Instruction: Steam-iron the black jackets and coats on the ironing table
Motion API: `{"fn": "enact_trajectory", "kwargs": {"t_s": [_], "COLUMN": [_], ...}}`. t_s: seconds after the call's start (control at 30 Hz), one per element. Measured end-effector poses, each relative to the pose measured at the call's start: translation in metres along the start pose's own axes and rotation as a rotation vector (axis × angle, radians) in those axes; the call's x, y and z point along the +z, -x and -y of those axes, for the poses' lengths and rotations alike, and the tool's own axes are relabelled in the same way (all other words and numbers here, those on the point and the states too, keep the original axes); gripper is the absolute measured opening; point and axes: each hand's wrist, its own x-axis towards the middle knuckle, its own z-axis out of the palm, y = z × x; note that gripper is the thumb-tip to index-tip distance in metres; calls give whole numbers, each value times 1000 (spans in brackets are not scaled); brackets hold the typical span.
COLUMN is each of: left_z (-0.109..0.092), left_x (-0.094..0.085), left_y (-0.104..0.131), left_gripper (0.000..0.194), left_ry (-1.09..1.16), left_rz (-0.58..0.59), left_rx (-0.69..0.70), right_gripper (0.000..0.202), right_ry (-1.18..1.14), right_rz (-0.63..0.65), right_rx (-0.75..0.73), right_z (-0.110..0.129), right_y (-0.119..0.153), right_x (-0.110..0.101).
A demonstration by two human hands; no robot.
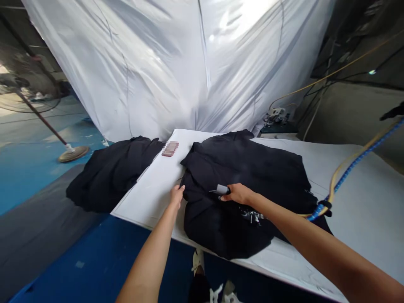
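A black garment lies spread and folded on the white table. My left hand pinches its left edge between thumb and fingers. My right hand is wrapped around a small hand tool with a grey body, dark handle and thin pointed tip. This tip points left, over the cloth; whether it touches cannot be told. Close to my right forearm, shiny metal pieces lie on the black cloth, too blurred to name. Blue and yellow hoses come down from the right and pass behind that forearm.
A heap of black cloth lies at the table's left edge. Near the table's back left is a pixelated reddish item. White sheeting hangs behind. A stand with a round base is on the floor at left; a machine stands back right.
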Motion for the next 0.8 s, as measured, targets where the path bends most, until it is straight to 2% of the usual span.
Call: {"fn": "enact_trajectory", "kwargs": {"t_s": [0.13,0.2,0.33,0.47,0.57,0.63,0.73,0.8], "left_z": [8,11,13,13,11,8,-4,-18], "left_x": [-5,-5,-6,-10,-12,-11,-3,5], "left_y": [1,1,-3,-5,-8,-11,-16,-18], "left_gripper": [27,26,25,27,30,32,31,30], "left_ry": [108,163,246,298,336,365,407,452], "left_rz": [-19,-27,-30,-8,11,22,48,79], "left_rx": [-5,-8,3,19,31,40,52,51], "right_gripper": [52,53,55,54,55,56,57,56], "right_ry": [112,139,183,166,140,140,140,137], "right_rz": [-40,-59,-11,-95,-142,-83,13,-19], "right_rx": [50,-24,-162,-6,54,0,-59,28], "right_z": [42,60,98,120,117,107,82,56], "right_y": [-27,-35,-55,-89,-106,-108,-102,-95], "right_x": [-5,-9,-11,-14,-21,-25,-27,-30]}}
